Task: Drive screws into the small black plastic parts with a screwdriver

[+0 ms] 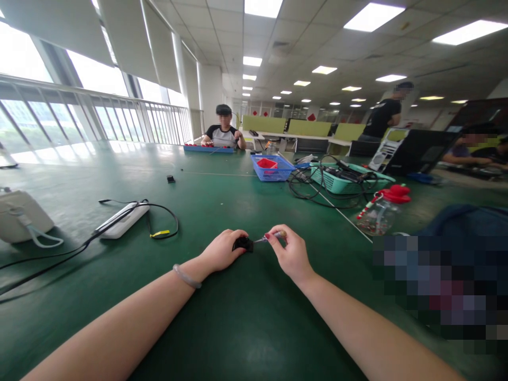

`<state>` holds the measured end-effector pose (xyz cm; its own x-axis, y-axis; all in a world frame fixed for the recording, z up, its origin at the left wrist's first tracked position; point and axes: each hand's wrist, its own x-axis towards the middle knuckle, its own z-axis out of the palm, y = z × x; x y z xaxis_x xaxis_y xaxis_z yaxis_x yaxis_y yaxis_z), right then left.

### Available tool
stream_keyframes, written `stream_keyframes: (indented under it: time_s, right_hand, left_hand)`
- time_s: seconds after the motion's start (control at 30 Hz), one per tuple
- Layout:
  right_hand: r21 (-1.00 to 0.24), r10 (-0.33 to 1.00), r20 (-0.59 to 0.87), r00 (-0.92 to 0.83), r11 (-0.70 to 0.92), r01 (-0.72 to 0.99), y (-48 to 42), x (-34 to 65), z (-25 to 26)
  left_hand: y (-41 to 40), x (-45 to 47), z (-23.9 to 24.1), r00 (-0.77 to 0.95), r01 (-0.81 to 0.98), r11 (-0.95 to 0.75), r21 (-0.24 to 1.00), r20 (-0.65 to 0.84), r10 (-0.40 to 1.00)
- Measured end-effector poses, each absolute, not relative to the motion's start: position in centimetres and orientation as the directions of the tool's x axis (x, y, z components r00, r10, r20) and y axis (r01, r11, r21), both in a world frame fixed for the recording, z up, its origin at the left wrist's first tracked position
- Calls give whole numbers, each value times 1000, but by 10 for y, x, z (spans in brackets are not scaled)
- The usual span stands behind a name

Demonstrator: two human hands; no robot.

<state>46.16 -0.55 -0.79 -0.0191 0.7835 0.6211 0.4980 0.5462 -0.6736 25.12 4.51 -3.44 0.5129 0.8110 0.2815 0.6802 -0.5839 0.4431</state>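
Observation:
My left hand (220,250) is closed on a small black part (243,244) that it pins against the green table (246,312). My right hand (289,252) is closed on a small screwdriver (269,236) with a pale handle. The screwdriver's metal tip points left and meets the black part. Both forearms stretch forward over the table, and a pale bangle circles my left wrist.
A white power strip (124,219) with black cables lies to the left, beside a white device (19,216). A blue basket (272,168), a teal tray of cables (346,178) and a clear bottle with a red cap (379,211) stand beyond on the right. A small black piece (171,179) lies farther off. Other people sit and stand at the back.

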Motion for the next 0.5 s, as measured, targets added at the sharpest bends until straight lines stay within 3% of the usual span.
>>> stream_keyframes:
  time_s: [0.2, 0.4, 0.5]
  right_hand:
    - [-667, 786, 615, -59, 558, 494, -4, 462, -8]
    - [-417, 691, 620, -371, 691, 590, -15, 454, -6]
    - [-372, 668, 600, -440, 720, 586, -17, 453, -6]
  left_hand:
    - [46, 251, -34, 512, 675, -581, 454, 279, 813]
    - [45, 252, -35, 514, 668, -590, 454, 293, 806]
    - [44, 252, -35, 521, 661, -604, 444, 308, 796]
